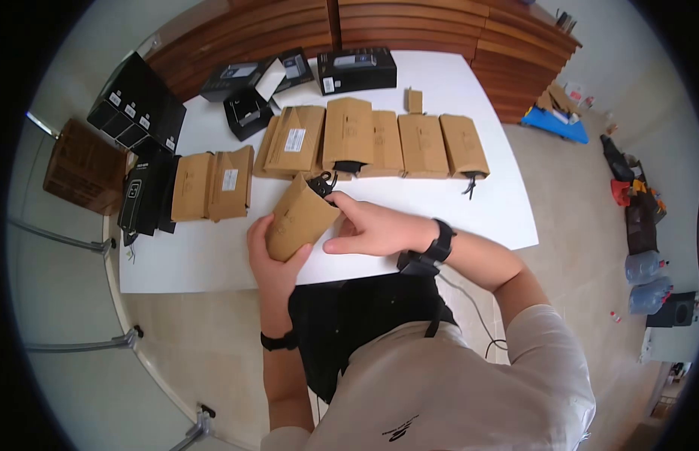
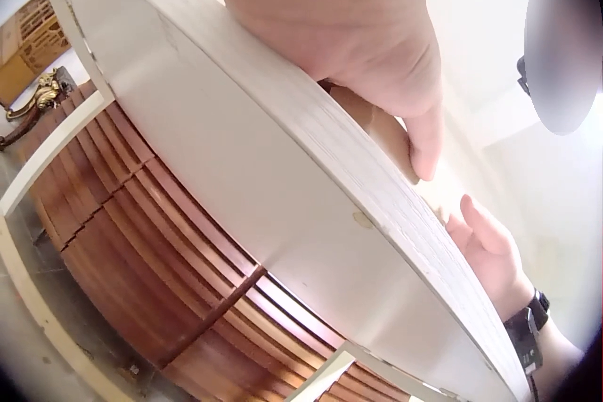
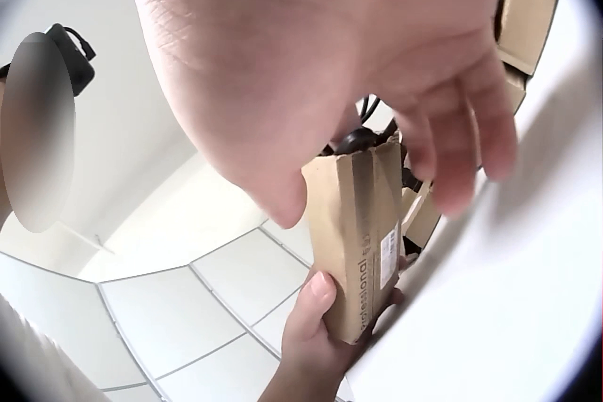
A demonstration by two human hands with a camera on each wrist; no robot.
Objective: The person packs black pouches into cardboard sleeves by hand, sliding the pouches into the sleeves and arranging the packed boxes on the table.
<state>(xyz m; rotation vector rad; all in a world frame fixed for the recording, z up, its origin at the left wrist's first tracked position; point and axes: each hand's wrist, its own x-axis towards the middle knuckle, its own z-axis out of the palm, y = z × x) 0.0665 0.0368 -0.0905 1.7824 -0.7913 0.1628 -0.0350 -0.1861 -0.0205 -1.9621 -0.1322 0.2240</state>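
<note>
Brown box [image 1: 295, 225] is held over the near part of the counter [image 1: 191, 263], a little left of the middle, tilted so that its open end is turned to the far side and the right. Whether its lower end is touching the counter cannot be told. At this open end, black cable [image 1: 321, 183] is seen in loops, partly outside the cardboard.

By the left hand [image 1: 272, 252] the box is gripped near its lower end, with thumb and fingers on opposite sides. The right hand [image 1: 376, 228] is kept loose and wide, with the thumb apart and the index finger beside the cable; whether the cable is touched cannot be said surely.

The step in hand appears to be handling of the cable at the opening; whether it is being put in or taken out is not shown. For the next move, a steady left grip and a careful pinch on the loops would be needed, so that the cardboard edge is not bent.

Farther away, a tall carton [image 1: 348, 131] is placed beyond the held box. At far right, a carton with cords [image 1: 462, 146] is seen. On the left, a labelled carton [image 1: 230, 182] is laid, and black boxes [image 1: 139, 101] are stacked farther back.
</note>
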